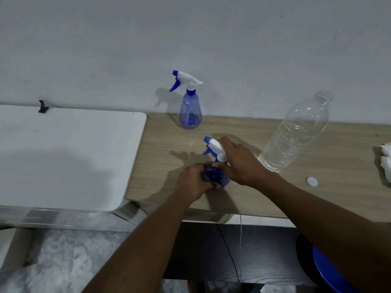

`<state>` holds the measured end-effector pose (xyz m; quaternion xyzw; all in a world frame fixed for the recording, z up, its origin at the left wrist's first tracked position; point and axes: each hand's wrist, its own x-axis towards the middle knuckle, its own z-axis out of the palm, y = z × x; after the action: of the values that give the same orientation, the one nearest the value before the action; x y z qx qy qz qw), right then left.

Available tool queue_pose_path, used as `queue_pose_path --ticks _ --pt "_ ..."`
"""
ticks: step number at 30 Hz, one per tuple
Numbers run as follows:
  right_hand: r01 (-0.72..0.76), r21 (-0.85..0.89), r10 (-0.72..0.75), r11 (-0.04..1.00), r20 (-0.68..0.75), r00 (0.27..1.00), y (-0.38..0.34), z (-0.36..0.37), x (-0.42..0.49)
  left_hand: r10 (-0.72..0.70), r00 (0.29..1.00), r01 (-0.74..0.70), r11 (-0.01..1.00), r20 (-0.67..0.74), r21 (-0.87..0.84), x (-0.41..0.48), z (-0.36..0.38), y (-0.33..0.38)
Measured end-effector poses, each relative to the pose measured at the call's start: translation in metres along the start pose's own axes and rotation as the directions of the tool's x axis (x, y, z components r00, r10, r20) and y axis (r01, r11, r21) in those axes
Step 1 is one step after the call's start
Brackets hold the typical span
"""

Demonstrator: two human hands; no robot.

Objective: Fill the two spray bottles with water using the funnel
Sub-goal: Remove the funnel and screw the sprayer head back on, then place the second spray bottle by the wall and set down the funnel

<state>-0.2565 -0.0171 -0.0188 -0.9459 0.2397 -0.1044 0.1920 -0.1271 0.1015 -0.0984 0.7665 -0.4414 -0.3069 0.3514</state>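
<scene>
Left hand [193,182], right hand [243,163] — sprayer [214,177] half-hidden

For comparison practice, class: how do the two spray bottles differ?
The far spray bottle stands untouched by the wall; the near spray bottle is gripped, left hand on its body, right hand at its neck. The far one shows whole; the near one is partly covered. Both are blue with white trigger heads.
</scene>
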Motion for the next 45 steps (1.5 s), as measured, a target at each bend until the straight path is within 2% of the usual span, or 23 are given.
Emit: queue_pose_path --ticks 3,5,6,8,10,13,17,19,21,23,26,29,33,38,45 --pt "-0.071 0.033 0.073 0.997 -0.059 0.996 0.001 0.004 -0.003 0.006 1.0 -0.006 1.0 0.027 -0.025 0.003 -0.002 0.0" --pt "-0.148 0.186 0.168 0.971 -0.099 0.981 0.002 0.001 -0.008 -0.001 0.999 0.005 0.996 0.052 -0.094 0.002 -0.004 0.004" --pt "-0.182 0.312 0.229 0.932 -0.119 0.966 0.002 0.0 -0.011 -0.016 0.997 0.027 0.989 0.076 -0.143 0.001 -0.003 0.005" --pt "-0.21 0.578 0.341 0.788 -0.127 0.931 0.001 -0.003 -0.017 -0.026 0.989 0.059 0.973 0.145 -0.225 -0.003 -0.001 0.011" --pt "-0.195 0.73 0.365 0.655 -0.08 0.927 -0.002 -0.004 -0.023 0.001 0.981 0.049 0.965 0.193 -0.256 -0.008 0.001 0.02" --pt "-0.203 0.802 0.347 0.561 -0.006 0.938 -0.009 -0.005 -0.025 0.017 0.968 0.057 0.956 0.249 -0.286 -0.013 0.005 0.038" --pt "-0.22 0.784 0.374 0.58 -0.017 0.927 -0.01 -0.011 -0.023 -0.009 0.944 0.104 0.957 0.33 -0.272 -0.016 0.013 0.045" --pt "-0.242 0.801 0.392 0.548 0.01 0.92 -0.004 -0.016 -0.024 -0.058 0.934 0.156 0.954 0.353 -0.257 -0.017 0.009 0.042" --pt "-0.282 0.823 0.378 0.494 0.089 0.922 0.005 -0.02 -0.028 -0.135 0.945 0.199 0.961 0.299 -0.192 -0.02 -0.004 0.033" --pt "-0.359 0.803 0.34 0.476 0.209 0.917 0.012 -0.024 -0.032 -0.19 0.976 0.203 0.971 0.109 -0.124 -0.022 -0.023 0.018" --pt "-0.471 0.678 0.286 0.565 0.374 0.882 0.019 -0.021 -0.034 -0.204 0.954 0.194 0.979 -0.217 -0.068 -0.023 -0.056 -0.014" --pt "-0.476 0.604 0.277 0.639 0.396 0.875 0.018 -0.014 -0.029 -0.209 0.926 0.251 0.963 -0.316 0.099 -0.027 -0.085 -0.042" --pt "-0.474 0.485 0.333 0.735 0.35 0.876 0.016 -0.008 -0.022 -0.226 0.914 0.276 0.955 -0.337 0.11 -0.027 -0.093 -0.053" --pt "-0.465 0.519 0.27 0.718 0.408 0.872 0.017 -0.013 -0.018 -0.185 0.926 0.242 0.96 -0.329 0.142 -0.025 -0.09 -0.051" --pt "-0.458 0.453 0.3 0.765 0.378 0.876 0.017 -0.017 -0.015 -0.178 0.933 0.236 0.958 -0.312 0.161 -0.019 -0.088 -0.048"
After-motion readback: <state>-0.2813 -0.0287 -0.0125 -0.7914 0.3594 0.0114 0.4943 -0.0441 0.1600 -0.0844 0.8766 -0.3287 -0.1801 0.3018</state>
